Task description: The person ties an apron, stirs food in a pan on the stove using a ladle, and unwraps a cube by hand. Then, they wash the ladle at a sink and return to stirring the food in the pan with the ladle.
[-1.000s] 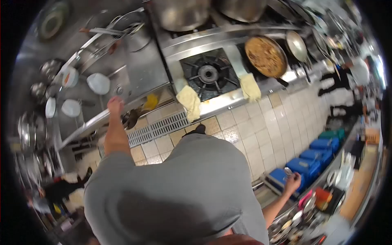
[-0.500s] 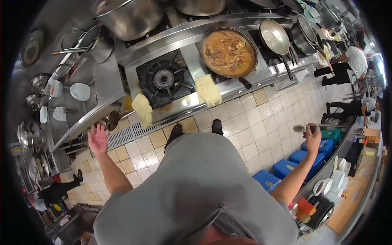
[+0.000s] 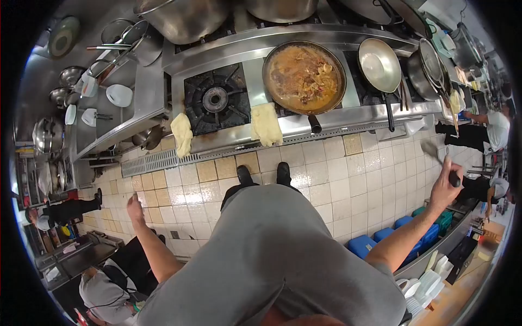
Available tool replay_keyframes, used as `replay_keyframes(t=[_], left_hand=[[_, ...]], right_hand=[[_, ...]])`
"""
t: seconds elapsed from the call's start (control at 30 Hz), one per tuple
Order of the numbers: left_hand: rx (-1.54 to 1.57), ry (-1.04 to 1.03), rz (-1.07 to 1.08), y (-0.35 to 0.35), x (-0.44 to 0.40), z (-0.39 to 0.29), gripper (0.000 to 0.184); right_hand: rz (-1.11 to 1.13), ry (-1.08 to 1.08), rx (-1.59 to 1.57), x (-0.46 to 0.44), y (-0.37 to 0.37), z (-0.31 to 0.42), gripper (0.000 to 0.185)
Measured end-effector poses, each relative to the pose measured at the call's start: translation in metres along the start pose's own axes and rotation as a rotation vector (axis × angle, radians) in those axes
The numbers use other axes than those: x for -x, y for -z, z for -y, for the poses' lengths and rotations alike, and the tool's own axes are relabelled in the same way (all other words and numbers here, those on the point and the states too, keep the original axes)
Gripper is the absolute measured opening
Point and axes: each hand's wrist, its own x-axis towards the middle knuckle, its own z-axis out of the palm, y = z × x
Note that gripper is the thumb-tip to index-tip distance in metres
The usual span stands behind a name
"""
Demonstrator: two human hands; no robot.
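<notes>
Plainly, in the head view, the right hand was out to the right, its fingers wrapped around the dark handle of a metal spoon. The spoon was held in the air at the right, over the tiled floor, its rounded head pointing far and left of the hand and well apart from the stove. The left hand hung over the floor on the left, its fingers seemingly curled; whether they were clenched or loose could not be told. The two hands were well apart, with the grey shirt and a pair of dark shoes between them.

On the far side, a wide pan of reddish-brown food sat on the stove, its handle towards the near side. Right of it stood a pale pan with a black handle; left of it was a bare burner. One yellow cloth hung at the stove's left front corner, and a second cloth lay over the front edge between burner and wide pan. Farther left, a steel bench carried a white container. Near and right, blue bins stood below the right forearm. A co-worker stood near left; another person was at the far right.
</notes>
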Motion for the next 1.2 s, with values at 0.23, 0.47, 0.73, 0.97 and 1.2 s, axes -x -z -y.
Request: replay_keyframes(t=[0.23, 0.47, 0.73, 0.97, 1.2], left_hand=[[-0.131, -0.784, -0.292, 0.025, 0.061, -0.127, 0.041], [-0.846, -0.418, 0.065, 0.052, 0.112, -0.156, 0.040], [-0.202, -0.909, -0.382, 0.089, 0.165, -0.192, 0.025], [-0.025, -1.580, -0.592, 0.153, 0.233, -0.263, 0.022], [-0.014, -2.174, -0.489, 0.137, 0.288, -0.326, 0.023]], right_hand=[[0.199, -0.126, -0.577, -0.021, -0.131, 0.063, 0.022], [0.253, -0.321, -0.893, 0.028, -0.267, 0.106, 0.025], [0.321, -0.295, -0.927, 0.041, -0.297, 0.107, 0.022], [0.190, -0.473, -1.041, 0.026, -0.289, 0.081, 0.027], [0.196, -0.425, -1.054, 0.015, -0.246, 0.087, 0.029]])
